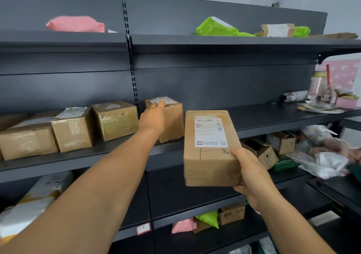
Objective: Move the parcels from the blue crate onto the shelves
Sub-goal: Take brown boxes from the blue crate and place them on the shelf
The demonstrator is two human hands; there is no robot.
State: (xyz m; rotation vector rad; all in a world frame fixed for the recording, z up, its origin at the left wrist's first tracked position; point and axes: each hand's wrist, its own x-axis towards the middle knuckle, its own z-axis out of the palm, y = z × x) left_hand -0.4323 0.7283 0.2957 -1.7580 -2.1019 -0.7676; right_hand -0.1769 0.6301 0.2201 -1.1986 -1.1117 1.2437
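Note:
My right hand point(252, 175) grips a brown cardboard parcel point(210, 156) by its lower right corner, in front of the dark shelving. A white shipping label and a handwritten "1—8" face me. My left hand point(153, 117) reaches over a smaller cardboard box point(173, 121) on the middle shelf point(263, 117), fingers resting on its top by the label. The blue crate is out of view.
Three taped cardboard boxes point(115, 119) line the middle shelf to the left. Pink point(76, 24) and green point(215, 27) mailer bags lie on the top shelf. Bottles and clutter point(320, 93) fill the shelf's right end. Lower shelves hold more boxes and bags.

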